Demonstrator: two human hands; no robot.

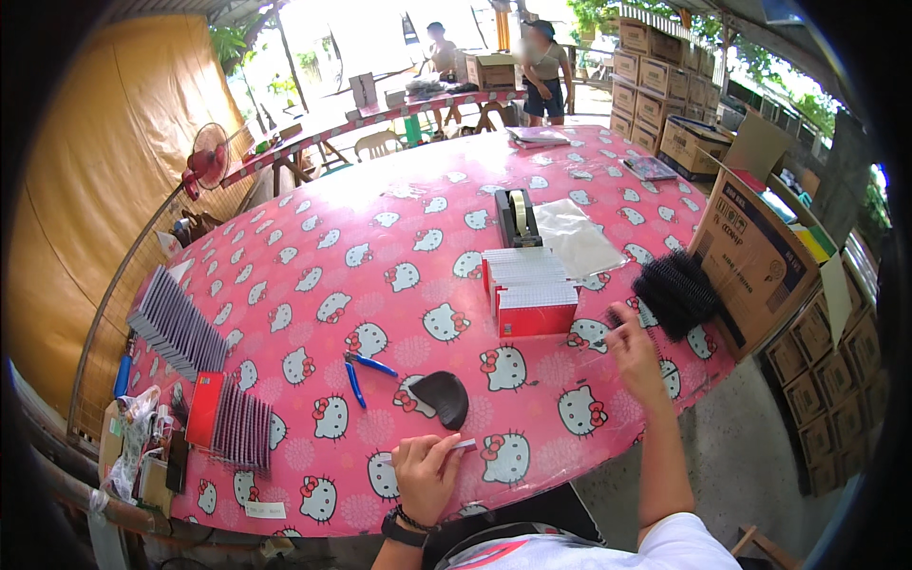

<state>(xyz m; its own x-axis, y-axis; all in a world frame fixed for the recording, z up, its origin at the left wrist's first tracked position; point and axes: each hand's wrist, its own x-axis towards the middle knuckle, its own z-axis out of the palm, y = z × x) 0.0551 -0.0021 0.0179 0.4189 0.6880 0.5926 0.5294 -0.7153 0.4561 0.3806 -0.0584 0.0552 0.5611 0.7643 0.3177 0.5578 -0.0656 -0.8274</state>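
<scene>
My left hand point(426, 478), at the table's near edge, is closed on a small flat white piece with a dark reddish edge point(464, 445); the fingers cover most of it. Just beyond it lies a black half-round pouch-like thing point(446, 399), with blue-handled nippers point(369, 370) to its left. My right hand point(635, 356) is raised beside a pile of black bristly plastic strips point(676, 293). Its fingers are bent together, and what lies between them is too small to make out. Left of that hand stand rows of small red-and-white booklets point(537, 312).
A black tape dispenser point(516, 218) and clear plastic sheets point(578, 237) lie beyond the booklets. Stacked spiral-edged pads point(176, 323) line the table's left side. An open carton point(755, 266) stands at the right edge. Two people point(546, 71) are at the far table.
</scene>
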